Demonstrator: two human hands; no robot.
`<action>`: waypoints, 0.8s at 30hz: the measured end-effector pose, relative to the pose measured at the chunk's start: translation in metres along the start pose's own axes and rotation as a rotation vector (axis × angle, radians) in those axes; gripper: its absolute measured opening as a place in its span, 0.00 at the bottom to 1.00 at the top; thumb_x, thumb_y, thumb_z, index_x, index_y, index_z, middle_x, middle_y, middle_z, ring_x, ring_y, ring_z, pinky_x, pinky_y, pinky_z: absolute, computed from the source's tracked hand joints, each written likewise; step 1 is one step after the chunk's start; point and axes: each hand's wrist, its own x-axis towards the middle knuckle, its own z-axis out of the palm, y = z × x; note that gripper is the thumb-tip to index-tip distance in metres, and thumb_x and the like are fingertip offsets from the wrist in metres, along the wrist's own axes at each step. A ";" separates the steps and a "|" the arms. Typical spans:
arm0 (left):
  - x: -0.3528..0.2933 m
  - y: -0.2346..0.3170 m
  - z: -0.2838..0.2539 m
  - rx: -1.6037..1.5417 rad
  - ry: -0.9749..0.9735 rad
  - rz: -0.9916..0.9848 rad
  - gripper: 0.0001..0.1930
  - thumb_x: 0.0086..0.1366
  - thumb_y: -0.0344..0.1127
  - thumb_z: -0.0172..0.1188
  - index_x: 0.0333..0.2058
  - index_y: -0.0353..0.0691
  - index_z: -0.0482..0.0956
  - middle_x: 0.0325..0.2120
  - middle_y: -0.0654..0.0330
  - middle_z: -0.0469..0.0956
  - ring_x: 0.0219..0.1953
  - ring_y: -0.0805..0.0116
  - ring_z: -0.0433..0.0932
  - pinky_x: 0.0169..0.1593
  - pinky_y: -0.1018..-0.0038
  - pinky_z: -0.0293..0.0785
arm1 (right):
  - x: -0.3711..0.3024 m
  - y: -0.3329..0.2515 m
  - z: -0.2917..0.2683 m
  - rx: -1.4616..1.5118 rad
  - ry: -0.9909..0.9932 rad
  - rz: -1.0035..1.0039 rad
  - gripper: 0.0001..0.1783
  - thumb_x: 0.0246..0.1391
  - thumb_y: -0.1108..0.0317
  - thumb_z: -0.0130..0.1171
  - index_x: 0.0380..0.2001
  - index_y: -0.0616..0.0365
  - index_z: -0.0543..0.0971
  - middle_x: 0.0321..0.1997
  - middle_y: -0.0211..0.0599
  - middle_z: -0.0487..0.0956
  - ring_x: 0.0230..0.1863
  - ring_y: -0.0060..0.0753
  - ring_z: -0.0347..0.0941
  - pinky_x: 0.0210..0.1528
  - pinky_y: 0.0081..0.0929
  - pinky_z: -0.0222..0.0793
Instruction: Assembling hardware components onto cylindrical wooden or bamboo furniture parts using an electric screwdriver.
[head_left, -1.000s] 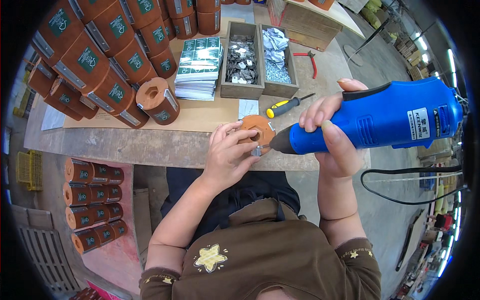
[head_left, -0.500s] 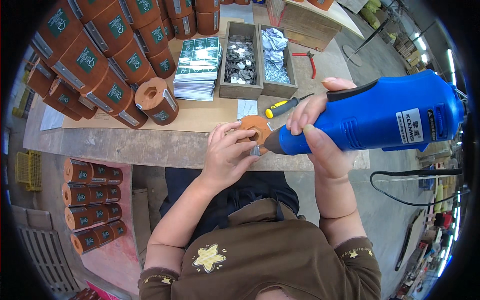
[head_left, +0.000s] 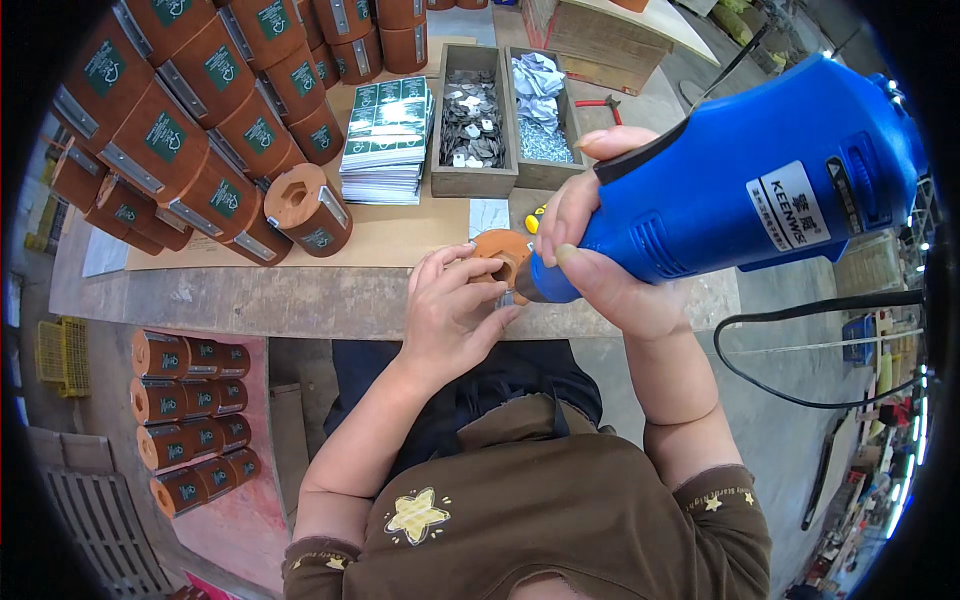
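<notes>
My left hand (head_left: 448, 315) steadies an orange-brown wooden cylinder (head_left: 503, 243) with a hexagonal hole, near the table's front edge. Its fingers curl over the hole and the thumb presses near the front side. In my right hand (head_left: 630, 275) is a blue electric screwdriver (head_left: 690, 225), gripped around its body. The tool's dark nose reaches the cylinder's near right edge, beside my left thumb. Whatever metal piece sits under the nose is mostly hidden. Just beyond my right fingers, a yellow-and-black screwdriver (head_left: 534, 218) is largely covered.
Finished-looking labelled cylinders (head_left: 222, 190) are stacked at the left. Behind the work stand a pile of label sheets (head_left: 385, 150) and two wooden boxes (head_left: 473, 182) of small metal parts and screws. Red-handled pliers (head_left: 603, 104) lie beyond. A black cable (head_left: 790, 312) loops at the right.
The blue electric screwdriver has swung left and tilted, its rear end rising in the view. Its nose now covers more of the cylinder's near edge. My left hand keeps its hold.
</notes>
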 end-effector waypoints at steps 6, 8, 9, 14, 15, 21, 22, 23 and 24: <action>0.000 0.007 0.014 -0.052 0.102 -0.094 0.07 0.42 0.28 0.64 0.23 0.40 0.77 0.34 0.61 0.76 0.46 0.54 0.68 0.51 0.64 0.60 | 0.000 0.000 0.000 -0.020 0.027 -0.002 0.31 0.40 0.78 0.58 0.48 0.63 0.57 0.22 0.33 0.69 0.23 0.28 0.68 0.29 0.23 0.66; -0.001 0.007 0.015 -0.066 0.123 -0.109 0.06 0.43 0.27 0.63 0.23 0.40 0.77 0.33 0.60 0.76 0.45 0.54 0.69 0.51 0.64 0.60 | 0.000 0.001 0.002 -0.025 0.035 -0.002 0.30 0.40 0.78 0.58 0.47 0.63 0.57 0.22 0.33 0.69 0.23 0.27 0.68 0.29 0.23 0.66; -0.001 0.006 0.015 -0.073 0.126 -0.106 0.06 0.43 0.26 0.63 0.23 0.40 0.77 0.33 0.59 0.76 0.45 0.54 0.69 0.51 0.64 0.60 | 0.001 0.001 0.002 -0.028 0.039 -0.002 0.29 0.40 0.78 0.58 0.47 0.63 0.57 0.22 0.33 0.68 0.23 0.27 0.68 0.29 0.23 0.66; -0.001 0.004 0.015 -0.086 0.120 -0.101 0.06 0.43 0.26 0.63 0.23 0.40 0.77 0.32 0.58 0.77 0.44 0.55 0.70 0.52 0.63 0.59 | 0.000 0.002 0.003 -0.043 0.053 -0.002 0.27 0.40 0.79 0.57 0.45 0.63 0.58 0.21 0.32 0.68 0.22 0.27 0.68 0.28 0.23 0.66; -0.002 0.003 0.017 -0.095 0.118 -0.099 0.06 0.43 0.25 0.63 0.23 0.40 0.77 0.32 0.58 0.77 0.44 0.55 0.70 0.52 0.63 0.59 | -0.001 0.002 0.003 -0.047 0.056 -0.003 0.27 0.40 0.79 0.56 0.44 0.63 0.58 0.21 0.32 0.68 0.22 0.26 0.68 0.28 0.22 0.66; -0.004 0.002 0.016 -0.093 0.123 -0.101 0.07 0.42 0.25 0.63 0.24 0.40 0.77 0.33 0.59 0.77 0.45 0.55 0.69 0.52 0.63 0.60 | 0.001 0.003 0.003 -0.095 0.040 -0.001 0.27 0.41 0.79 0.57 0.44 0.63 0.57 0.21 0.31 0.68 0.22 0.26 0.68 0.28 0.23 0.65; -0.003 0.002 0.016 -0.085 0.128 -0.100 0.08 0.42 0.26 0.64 0.25 0.40 0.77 0.33 0.60 0.77 0.45 0.55 0.69 0.52 0.63 0.60 | 0.001 0.004 0.001 -0.096 0.038 -0.002 0.27 0.41 0.79 0.57 0.44 0.63 0.57 0.21 0.31 0.68 0.22 0.26 0.68 0.28 0.23 0.65; -0.003 0.002 0.016 -0.086 0.130 -0.099 0.08 0.42 0.26 0.64 0.25 0.40 0.77 0.33 0.60 0.77 0.45 0.55 0.69 0.52 0.63 0.60 | -0.001 0.007 -0.001 -0.040 0.046 0.000 0.27 0.41 0.79 0.57 0.44 0.63 0.57 0.21 0.31 0.68 0.22 0.26 0.68 0.28 0.23 0.65; -0.003 0.001 0.015 -0.081 0.111 -0.087 0.09 0.41 0.26 0.65 0.25 0.40 0.77 0.33 0.60 0.77 0.45 0.55 0.69 0.52 0.63 0.60 | -0.002 0.009 -0.003 0.015 0.054 0.002 0.27 0.41 0.79 0.57 0.44 0.62 0.57 0.20 0.31 0.68 0.22 0.26 0.68 0.29 0.23 0.65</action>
